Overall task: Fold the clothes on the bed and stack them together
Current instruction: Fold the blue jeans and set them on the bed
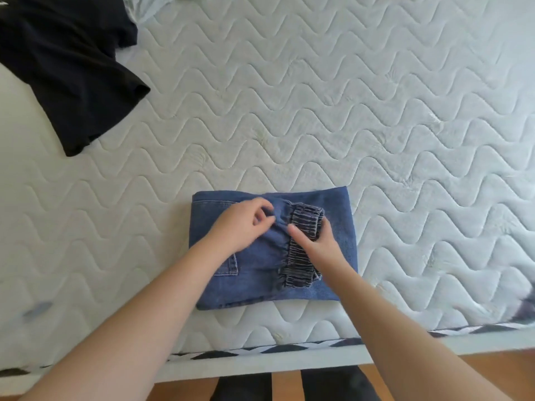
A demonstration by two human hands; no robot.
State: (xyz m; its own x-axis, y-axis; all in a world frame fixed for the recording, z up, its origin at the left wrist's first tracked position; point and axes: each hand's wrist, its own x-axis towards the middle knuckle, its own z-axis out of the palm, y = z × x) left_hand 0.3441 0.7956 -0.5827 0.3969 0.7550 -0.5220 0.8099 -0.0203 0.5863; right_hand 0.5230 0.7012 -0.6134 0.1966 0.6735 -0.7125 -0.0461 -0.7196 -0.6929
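The fingers of the left hand [246, 224] curl loosely over a gathered ridge of denim at the middle of the folded jeans [272, 250]; they seem to pinch the cloth, though motion blur makes the grip uncertain. The right hand [314, 240] lies just to the right of it, thumb stretched along the near edge of the dark elastic cuffs [301, 250], the other fingers wrapped round the far side of that ribbed band, so it grips the cuffs. The cuffs sit on top of the jeans, right of centre, and a back pocket shows left of them under the left forearm. The jeans themselves make a compact rectangle near the front edge of the quilted mattress [376, 111]. Well away from the jeans, up and to the left, a black garment [66, 68] lies spread and unfolded. The step in hand looks like tidying the last fold of the jeans. Next, I judge, the cuffs want flattening or tucking so the bundle stays square, then the black garment needs fetching, folding and stacking with the jeans.
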